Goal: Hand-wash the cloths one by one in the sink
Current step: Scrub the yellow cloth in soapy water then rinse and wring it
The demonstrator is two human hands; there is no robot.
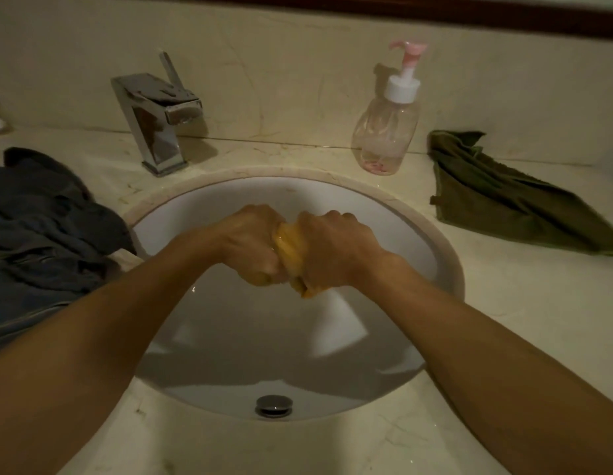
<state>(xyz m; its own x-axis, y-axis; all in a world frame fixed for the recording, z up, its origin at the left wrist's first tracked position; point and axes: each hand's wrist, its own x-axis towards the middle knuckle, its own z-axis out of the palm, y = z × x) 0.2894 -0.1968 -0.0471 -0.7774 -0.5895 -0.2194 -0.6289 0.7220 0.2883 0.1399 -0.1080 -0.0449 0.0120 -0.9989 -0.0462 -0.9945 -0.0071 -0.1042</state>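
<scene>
**Wringing out one cloth, two more waiting**

Wringing is the step in hand, by the look of it: a person's left hand (250, 246) and right hand (334, 250) meet knuckle to knuckle above the sink (263, 337), both curled tight round a wet yellow cloth (285, 243). The cloth is bunched into a short roll whose long axis runs from one fist straight across into the other. Only a narrow band shows between them, and a small tail hangs just under the right hand. Neither hand is nearer; each has an end, so any twist has to turn about that left-to-right line, the fists rolling opposite ways.

Well beyond the left hand stands the tap (157, 125), with no stream visible at its spout. Beyond the right hand is a clear pump bottle (387, 135). A dark cloth (41, 228) lies heaped on the counter (504, 303) outside the left forearm, and a green cloth (504, 200) lies outside the right. Which of these is already washed cannot be told. The drain (274, 405) sits below the hands, on the person's side.
</scene>
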